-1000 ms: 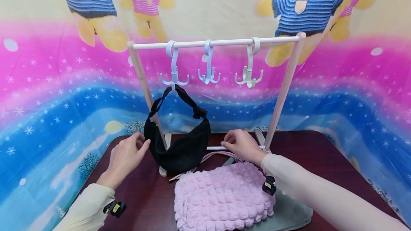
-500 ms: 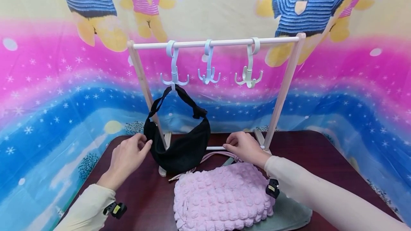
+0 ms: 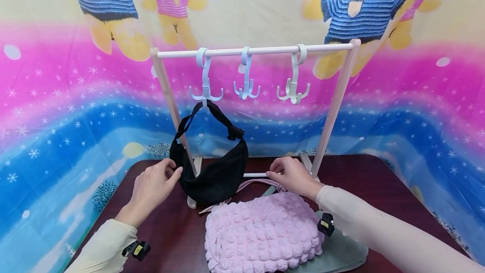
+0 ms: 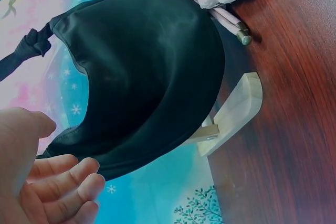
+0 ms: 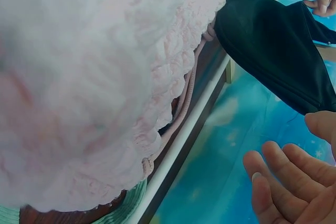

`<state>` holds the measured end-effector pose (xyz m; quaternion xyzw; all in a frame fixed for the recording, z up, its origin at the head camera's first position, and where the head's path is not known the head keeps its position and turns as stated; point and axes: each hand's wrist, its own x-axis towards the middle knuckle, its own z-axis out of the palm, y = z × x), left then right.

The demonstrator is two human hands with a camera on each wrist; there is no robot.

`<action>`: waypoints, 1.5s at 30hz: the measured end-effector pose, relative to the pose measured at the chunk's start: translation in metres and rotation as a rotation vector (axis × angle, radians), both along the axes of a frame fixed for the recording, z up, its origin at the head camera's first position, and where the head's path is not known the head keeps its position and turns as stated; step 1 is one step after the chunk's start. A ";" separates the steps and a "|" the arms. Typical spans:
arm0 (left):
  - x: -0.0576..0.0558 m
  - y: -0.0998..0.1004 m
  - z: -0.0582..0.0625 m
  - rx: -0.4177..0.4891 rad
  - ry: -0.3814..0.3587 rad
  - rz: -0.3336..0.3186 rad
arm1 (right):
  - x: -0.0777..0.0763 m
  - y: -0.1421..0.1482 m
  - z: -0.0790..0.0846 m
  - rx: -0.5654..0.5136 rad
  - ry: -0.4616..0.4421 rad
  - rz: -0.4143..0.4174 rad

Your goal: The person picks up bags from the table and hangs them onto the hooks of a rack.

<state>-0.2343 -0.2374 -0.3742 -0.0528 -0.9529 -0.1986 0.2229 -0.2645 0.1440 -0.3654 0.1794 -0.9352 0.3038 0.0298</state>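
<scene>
A black fabric shoulder bag (image 3: 216, 180) hangs by its strap from the leftmost pale blue hook (image 3: 206, 83). My left hand (image 3: 153, 186) is at the bag's left edge, thumb and fingers apart and loosely bent. In the left wrist view the fingertips overlap the edge of the bag; whether they touch it I cannot tell. To the bag's right, my right hand (image 3: 293, 176) hovers with loosely bent fingers and nothing in them. Below it lies a puffy pink quilted bag (image 3: 261, 235) with pink cord handles (image 3: 257, 181).
A wooden rack (image 3: 333, 108) stands on the dark red table (image 3: 170, 243). A second blue hook (image 3: 246, 79) and a pale green hook (image 3: 294, 79) hang from its bar. Grey-green fabric (image 3: 341, 250) lies partly under the pink bag. A printed backdrop (image 3: 75, 129) surrounds the table.
Both hands have drifted slightly to the right. The black bag has stayed almost still on its hook, and the pink bag has not moved.
</scene>
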 end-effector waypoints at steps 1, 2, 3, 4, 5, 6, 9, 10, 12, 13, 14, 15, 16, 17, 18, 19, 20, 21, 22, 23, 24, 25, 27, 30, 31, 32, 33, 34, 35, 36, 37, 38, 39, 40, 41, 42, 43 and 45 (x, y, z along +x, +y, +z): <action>0.000 0.000 0.000 -0.001 -0.001 -0.001 | 0.000 0.000 0.000 0.002 0.001 -0.003; 0.000 0.001 0.000 -0.002 -0.002 -0.003 | 0.000 0.001 0.000 0.003 0.001 -0.006; 0.001 0.002 0.000 -0.003 -0.003 -0.005 | 0.001 0.001 0.000 0.004 -0.001 -0.006; 0.001 0.002 0.000 -0.003 -0.005 -0.007 | 0.001 0.002 -0.001 0.003 -0.005 -0.005; 0.001 0.002 0.000 -0.002 -0.008 -0.007 | 0.001 0.002 -0.001 0.004 -0.008 -0.003; 0.001 0.003 0.000 -0.002 -0.011 -0.008 | 0.001 0.003 -0.001 0.005 -0.012 -0.003; 0.002 0.003 -0.001 -0.001 -0.024 -0.007 | 0.002 0.004 -0.001 0.004 -0.020 -0.002; 0.002 0.004 -0.001 0.000 -0.029 -0.006 | 0.002 0.004 -0.001 0.004 -0.023 0.000; 0.002 0.004 -0.001 0.002 -0.037 -0.006 | 0.002 0.005 -0.002 0.001 -0.027 0.000; 0.003 0.004 -0.001 0.003 -0.040 -0.006 | 0.002 0.005 -0.002 -0.001 -0.028 0.000; 0.003 0.004 -0.001 0.004 -0.041 -0.006 | 0.002 0.005 -0.002 -0.003 -0.029 0.002; 0.003 0.004 -0.002 0.006 -0.042 -0.007 | 0.002 0.006 -0.003 -0.004 -0.029 0.001; 0.004 0.005 -0.002 0.009 -0.043 -0.008 | 0.002 0.006 -0.003 -0.004 -0.028 0.000; 0.004 0.005 -0.002 0.010 -0.043 -0.009 | 0.002 0.007 -0.003 -0.003 -0.026 -0.002; 0.004 0.005 -0.002 0.010 -0.042 -0.009 | 0.003 0.007 -0.003 -0.004 -0.024 -0.002; 0.005 0.005 -0.002 0.011 -0.042 -0.010 | 0.003 0.008 -0.004 -0.003 -0.020 -0.002; 0.005 0.005 -0.002 0.011 -0.042 -0.009 | 0.003 0.008 -0.004 -0.002 -0.017 -0.001; 0.005 0.005 -0.002 0.011 -0.042 -0.010 | 0.003 0.009 -0.004 -0.001 -0.015 -0.002; 0.006 0.005 -0.002 0.010 -0.041 -0.008 | 0.003 0.009 -0.005 -0.003 -0.014 -0.001; 0.007 0.006 -0.002 0.010 -0.041 -0.009 | 0.004 0.010 -0.005 -0.004 -0.014 0.000; 0.007 0.006 -0.002 0.010 -0.041 -0.009 | 0.004 0.011 -0.005 -0.006 -0.015 0.002; 0.008 0.006 -0.002 0.009 -0.042 -0.012 | 0.005 0.012 -0.006 -0.007 -0.016 0.003; 0.010 0.007 -0.003 0.009 -0.041 -0.017 | 0.006 0.013 -0.006 -0.011 -0.017 0.002; 0.012 0.009 -0.003 0.008 -0.037 -0.024 | 0.008 0.016 -0.006 -0.015 -0.015 0.002; 0.012 0.009 -0.003 0.007 -0.035 -0.025 | 0.009 0.017 -0.007 -0.016 -0.014 0.002; 0.013 0.010 -0.002 0.008 -0.032 -0.025 | 0.009 0.018 -0.007 -0.017 -0.013 0.004; 0.013 0.010 -0.002 0.007 -0.030 -0.026 | 0.009 0.019 -0.008 -0.016 -0.013 0.003; 0.013 0.011 -0.002 0.007 -0.030 -0.027 | 0.010 0.020 -0.008 -0.016 -0.015 0.003; 0.014 0.011 -0.002 0.008 -0.028 -0.028 | 0.010 0.022 -0.008 -0.017 -0.020 0.004; 0.014 0.012 -0.001 0.008 -0.029 -0.030 | 0.011 0.023 -0.009 -0.019 -0.025 0.006; 0.015 0.012 -0.001 0.009 -0.030 -0.031 | 0.011 0.024 -0.009 -0.017 -0.028 0.005; 0.015 0.013 -0.001 0.010 -0.030 -0.034 | 0.012 0.025 -0.010 -0.017 -0.033 0.006; 0.016 0.013 -0.001 0.010 -0.033 -0.036 | 0.012 0.026 -0.010 -0.014 -0.039 0.005; 0.017 0.014 -0.001 0.012 -0.036 -0.038 | 0.013 0.027 -0.010 -0.013 -0.042 0.005; 0.017 0.015 0.000 0.013 -0.038 -0.039 | 0.014 0.028 -0.010 -0.012 -0.043 0.006; 0.018 0.016 0.000 0.013 -0.041 -0.039 | 0.014 0.028 -0.010 -0.009 -0.041 0.006; 0.018 0.017 0.000 0.012 -0.045 -0.040 | 0.015 0.029 -0.010 -0.007 -0.038 0.005; 0.019 0.019 0.000 0.009 -0.050 -0.041 | 0.016 0.031 -0.010 -0.004 -0.031 0.004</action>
